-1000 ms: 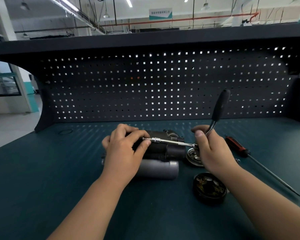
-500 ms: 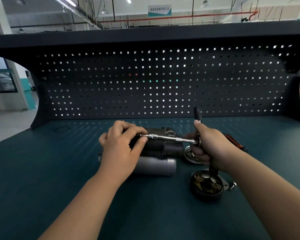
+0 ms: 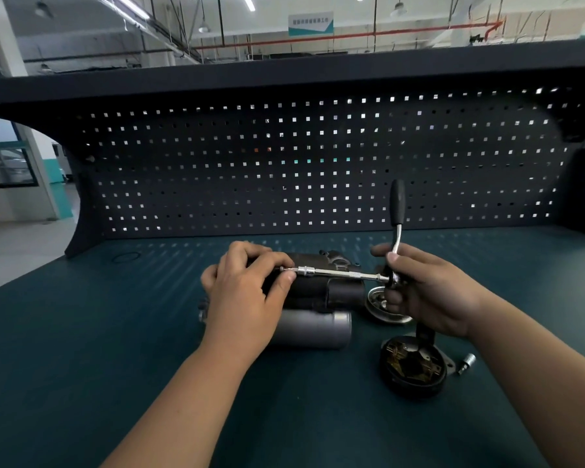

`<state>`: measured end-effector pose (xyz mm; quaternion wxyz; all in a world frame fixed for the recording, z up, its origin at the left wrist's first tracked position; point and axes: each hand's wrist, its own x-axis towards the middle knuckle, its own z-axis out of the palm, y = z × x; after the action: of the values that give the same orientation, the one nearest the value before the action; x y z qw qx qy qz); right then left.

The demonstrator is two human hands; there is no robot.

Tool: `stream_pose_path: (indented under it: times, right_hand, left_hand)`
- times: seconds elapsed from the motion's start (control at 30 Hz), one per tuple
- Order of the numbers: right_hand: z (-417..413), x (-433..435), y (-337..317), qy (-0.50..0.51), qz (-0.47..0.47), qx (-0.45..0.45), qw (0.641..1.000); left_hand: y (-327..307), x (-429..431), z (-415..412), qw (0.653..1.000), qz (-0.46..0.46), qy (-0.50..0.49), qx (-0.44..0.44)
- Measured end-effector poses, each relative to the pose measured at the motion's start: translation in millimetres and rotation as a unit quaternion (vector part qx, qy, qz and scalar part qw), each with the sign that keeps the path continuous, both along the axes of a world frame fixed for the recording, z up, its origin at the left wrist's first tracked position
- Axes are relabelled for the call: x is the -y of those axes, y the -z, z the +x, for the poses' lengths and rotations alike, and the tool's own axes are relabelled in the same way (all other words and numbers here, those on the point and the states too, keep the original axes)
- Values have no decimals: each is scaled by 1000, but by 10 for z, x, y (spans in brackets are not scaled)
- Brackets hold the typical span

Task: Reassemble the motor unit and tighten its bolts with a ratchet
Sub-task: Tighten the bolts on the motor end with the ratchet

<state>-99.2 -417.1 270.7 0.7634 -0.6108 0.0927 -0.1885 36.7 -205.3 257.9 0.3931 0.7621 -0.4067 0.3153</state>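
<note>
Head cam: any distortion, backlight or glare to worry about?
Head view: wide-angle bowing curves the shelf edge; light shines through the pegboard holes, leaving the motor unit dim; glints on the ratchet extension; foreground sharp.

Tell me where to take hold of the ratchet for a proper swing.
The black grip at its top end, from the right. The ratchet stands upright, the grip bare, while the right hand pinches low near the head; the extension bar runs off leftward.

A hanging ceiling sign bears text too small to read.
</note>
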Motion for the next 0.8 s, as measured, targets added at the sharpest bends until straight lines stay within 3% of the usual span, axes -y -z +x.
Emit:
stream_pose_path:
  times: [0.33,0.57,0.8]
  right_hand:
    - [-142,96,-51,-54,-39,-22,998]
    - [21,-45,-46,55,-17,-48,997]
    - [30,-88,-58,101,-83,-62,990]
  left_hand:
    - [13,2,11,1000,-9,5,2]
    - [42,2,20,999,-41,24,-4]
    - [28,30,26,999,-38,16,-13]
